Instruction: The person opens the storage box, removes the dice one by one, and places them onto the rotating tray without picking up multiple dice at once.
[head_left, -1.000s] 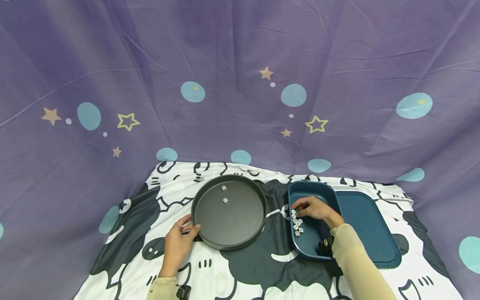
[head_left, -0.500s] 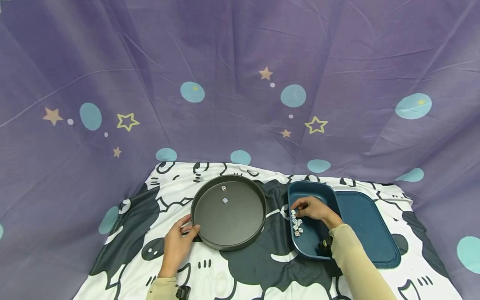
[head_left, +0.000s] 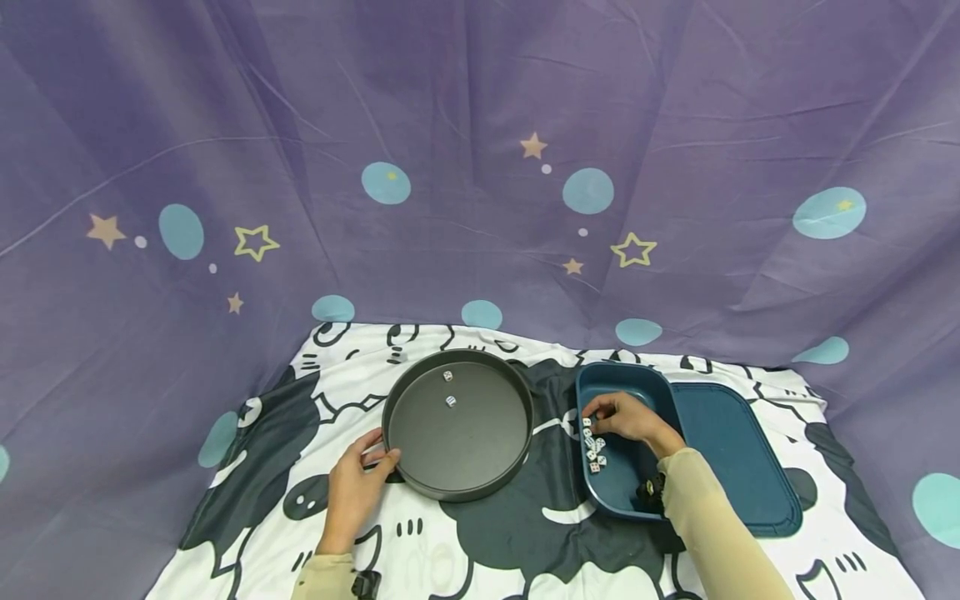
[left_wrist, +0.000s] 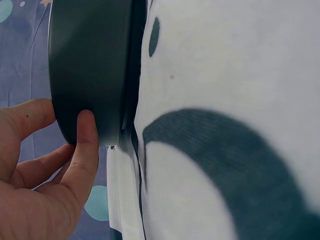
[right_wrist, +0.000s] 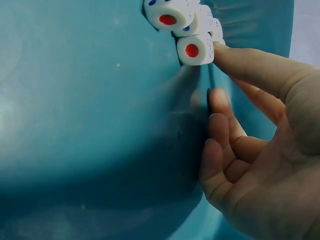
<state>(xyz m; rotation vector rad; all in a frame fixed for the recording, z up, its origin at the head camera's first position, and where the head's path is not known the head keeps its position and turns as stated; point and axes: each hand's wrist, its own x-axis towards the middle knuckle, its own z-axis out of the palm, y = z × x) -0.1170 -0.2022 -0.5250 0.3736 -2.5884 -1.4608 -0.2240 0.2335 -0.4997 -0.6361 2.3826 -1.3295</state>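
Observation:
A round dark grey pan (head_left: 461, 442) holds two white dice, one near its far side (head_left: 448, 376) and one lower (head_left: 451, 402). My left hand (head_left: 358, 487) grips the pan's outer wall (left_wrist: 95, 65) with thumb and fingers at its near left side. To the right is a deep blue plastic box (head_left: 630, 510) with several white dice (head_left: 596, 454) heaped along its left wall. My right hand (head_left: 630, 415) reaches into it. In the right wrist view its thumb and forefinger meet at the end die (right_wrist: 195, 50), and the other fingers curl beside the wall.
A flat blue lid (head_left: 738, 454) lies to the right of the box, partly behind the right sleeve. Under everything spreads a black-and-white cartoon cloth (head_left: 420, 542). A purple curtain (head_left: 465, 167) with stars and dots hangs behind.

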